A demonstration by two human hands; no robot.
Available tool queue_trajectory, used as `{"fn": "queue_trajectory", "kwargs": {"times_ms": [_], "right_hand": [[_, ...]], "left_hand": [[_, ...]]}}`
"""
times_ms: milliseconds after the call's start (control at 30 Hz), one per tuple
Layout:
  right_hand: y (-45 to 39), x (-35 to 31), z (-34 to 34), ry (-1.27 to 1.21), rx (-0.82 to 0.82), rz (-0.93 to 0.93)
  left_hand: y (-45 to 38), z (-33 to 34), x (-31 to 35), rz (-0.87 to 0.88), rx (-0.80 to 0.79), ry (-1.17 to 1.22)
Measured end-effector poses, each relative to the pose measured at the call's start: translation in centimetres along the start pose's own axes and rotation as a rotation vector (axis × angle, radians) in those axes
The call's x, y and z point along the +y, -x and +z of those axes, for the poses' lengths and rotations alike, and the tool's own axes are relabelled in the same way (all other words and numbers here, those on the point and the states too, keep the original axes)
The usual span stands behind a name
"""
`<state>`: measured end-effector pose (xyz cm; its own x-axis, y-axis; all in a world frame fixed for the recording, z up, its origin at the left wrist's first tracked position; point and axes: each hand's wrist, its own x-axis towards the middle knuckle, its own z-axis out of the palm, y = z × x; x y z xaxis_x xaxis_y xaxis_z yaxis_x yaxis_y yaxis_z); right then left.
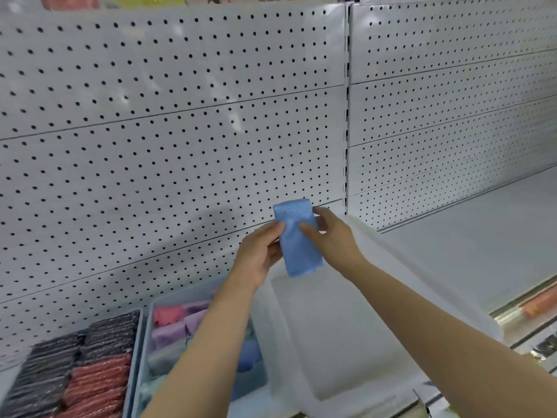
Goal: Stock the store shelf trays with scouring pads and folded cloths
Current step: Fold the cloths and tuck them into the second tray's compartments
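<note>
While both hands meet above the white tray, the stock stands as listed:

Blue cloth point(298, 241): folded, long and narrow, held upright in the air over the far end of the white tray; lower edge hangs just above the tray floor, not touching it so far as can be told.

Left hand point(261, 257): grips the cloth's left edge, thumb on the near face, fingers curled behind.

Right hand point(333, 236): pinches the cloth's right edge near the top, thumb on the near face, fingers wrapped over the far side.

White tray point(361, 342): translucent, rectangular, on the shelf beneath the hands; its visible floor is bare, partly hidden by the right forearm.

Blue tray point(141, 348): just left of the white tray, touching or nearly so; divided into compartments; partly hidden by the left forearm.

Folded cloths point(171, 328): inside the blue tray; pink at the back, purple next, pale grey-green nearer, a blue one beside the forearm.

Scouring pads point(75, 372): far left, beside the blue tray; packed in rows, dark grey at the back and left, red at the near right. Blurred; their container cannot be made out.

Pegboard point(180, 116): white, perforated back panel behind the shelf.

Shelf point(467, 251): white, runs right of the white tray.

Upper goods point(144, 0): coloured packs along the top edge, too cropped to identify.
</note>
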<state>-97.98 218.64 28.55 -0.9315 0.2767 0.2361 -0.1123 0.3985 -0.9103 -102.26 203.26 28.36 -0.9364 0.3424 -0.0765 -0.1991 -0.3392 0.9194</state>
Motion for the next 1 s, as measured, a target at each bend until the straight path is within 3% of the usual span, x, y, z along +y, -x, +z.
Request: {"fn": "queue_trajectory", "kwargs": {"times_ms": [100, 200, 400, 500, 600, 700, 800, 867, 1000], "right_hand": [[1.1, -2.2, 2.2, -0.236, -0.065, 0.030], [2.1, -3.4, 4.2, -0.304, -0.079, 0.042], [3.8, -4.0, 7.5, -0.404, -0.116, 0.078], [4.6, -4.4, 8.1, -0.439, -0.254, 0.047], [5.5, -4.3, 8.7, -0.267, -0.417, 0.033], [6.5, -4.2, 9.3, -0.044, -0.390, -0.026], [7.1, -3.6, 9.5, 0.418, -0.361, -0.194], [7.8, -3.2, 9.4, 0.582, -0.437, -0.250], [10.5, -2.2, 9.2, 0.550, -0.684, -0.185]], "left_hand": [[2.3, -1.8, 1.3, 0.019, 0.074, -0.009], [4.4, -3.4, 2.2, 0.074, 0.175, -0.158], [8.5, -7.2, 3.4, 0.206, 0.086, -0.453], [9.4, -8.7, 3.3, 0.304, 0.171, -0.619], [10.4, -10.2, 3.4, 0.278, 0.201, -0.764], [11.8, -10.9, 3.0, 0.228, 0.182, -1.049], [12.8, -11.0, 2.2, 0.239, 0.120, -1.346], [13.2, -11.4, 1.0, 0.205, 0.032, -1.343], [14.6, -12.6, -2.3, 0.137, -0.067, -1.253]]}}
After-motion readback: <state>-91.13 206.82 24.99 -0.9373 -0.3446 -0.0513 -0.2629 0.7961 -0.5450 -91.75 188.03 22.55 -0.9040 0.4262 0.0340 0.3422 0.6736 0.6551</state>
